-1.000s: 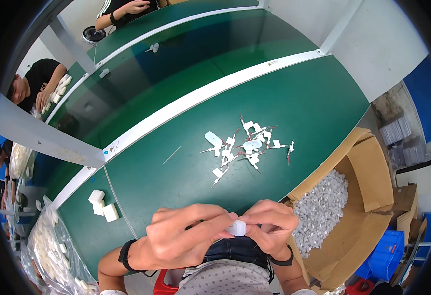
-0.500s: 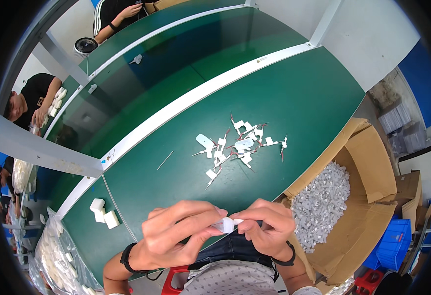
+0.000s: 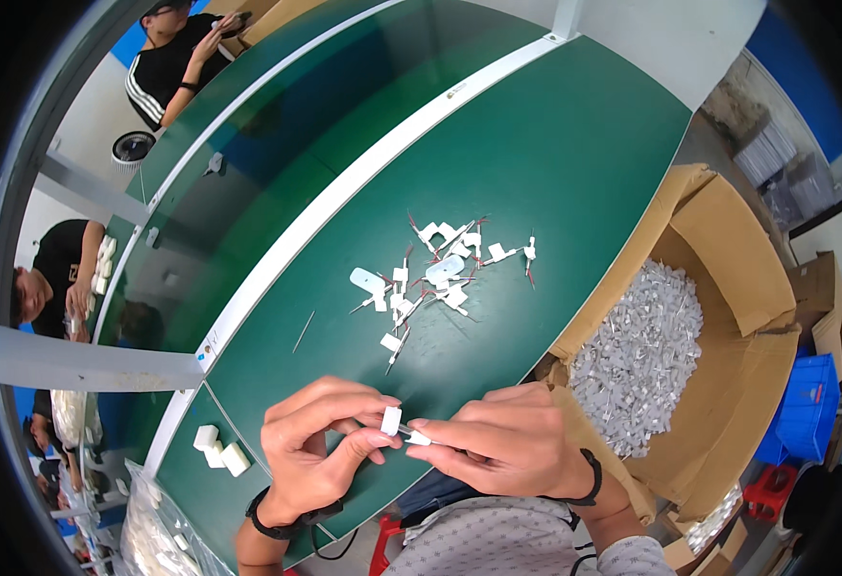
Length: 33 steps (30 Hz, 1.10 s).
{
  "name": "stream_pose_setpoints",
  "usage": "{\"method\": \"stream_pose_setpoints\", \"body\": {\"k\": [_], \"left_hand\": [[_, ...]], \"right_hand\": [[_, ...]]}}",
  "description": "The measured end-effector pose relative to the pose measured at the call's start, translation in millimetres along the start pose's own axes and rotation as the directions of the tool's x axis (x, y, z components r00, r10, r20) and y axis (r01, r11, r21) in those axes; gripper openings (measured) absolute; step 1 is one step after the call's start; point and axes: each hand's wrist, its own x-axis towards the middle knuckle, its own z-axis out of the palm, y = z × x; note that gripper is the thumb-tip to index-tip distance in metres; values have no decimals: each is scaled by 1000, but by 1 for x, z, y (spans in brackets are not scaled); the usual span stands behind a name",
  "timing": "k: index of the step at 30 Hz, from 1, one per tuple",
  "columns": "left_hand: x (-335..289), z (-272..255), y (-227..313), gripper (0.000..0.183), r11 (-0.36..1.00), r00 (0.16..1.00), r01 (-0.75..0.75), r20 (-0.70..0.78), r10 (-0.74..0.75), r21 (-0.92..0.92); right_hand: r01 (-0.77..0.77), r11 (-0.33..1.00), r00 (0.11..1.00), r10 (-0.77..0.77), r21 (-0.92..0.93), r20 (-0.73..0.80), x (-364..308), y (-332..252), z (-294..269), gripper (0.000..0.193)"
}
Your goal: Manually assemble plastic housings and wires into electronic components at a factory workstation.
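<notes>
Between the thumb and fingers of my left hand (image 3: 320,446) is a small white plastic housing (image 3: 391,420). My right hand (image 3: 509,444) pinches a small white connector piece (image 3: 420,439) right beside it. A short thin dark length, perhaps wire, shows between the two parts. Both hands are over the table's near edge. Beyond them on the green table (image 3: 498,355) lies a loose cluster of white parts with red and dark wires (image 3: 401,305). Two pale oval covers (image 3: 445,269) are among them.
Several white blocks (image 3: 212,451) sit at the left, near a clear bag (image 3: 157,528) of white pieces. A thin rod (image 3: 304,331) lies on the table. At the right stands an open carton (image 3: 728,384) of small translucent parts (image 3: 637,360). Other people work beyond the white rail (image 3: 363,173).
The view has shifted, showing more of the right side. My hands have drawn slightly apart, and the housing is turned differently, with a dark gap now visible between the parts.
</notes>
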Motion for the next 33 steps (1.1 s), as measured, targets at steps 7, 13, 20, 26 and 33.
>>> {"method": "stream_pose_setpoints", "body": {"k": [7,13,20,26,33], "left_hand": [[-1,6,-4,17,1000,1000,8,11,-8,-17],[-2,4,-10,15,982,999,43,38,-37,-184],[-7,9,-24,25,989,997,45,-53,-53,-138],[-7,7,-27,18,981,998,-19,-62,7,-195],[-8,3,-26,17,978,1000,16,5,-16,-206]], "right_hand": [[-17,1000,998,18,9,-57,-5,5,2,20],[-7,997,997,13,75,-82,-7,9,6,18],[-53,995,990,64,88,-129,-10,4,15,21],[11,998,996,-17,-64,-86,-12,4,10,25],[77,993,994,-83,-84,-70,-12,5,8,25]]}}
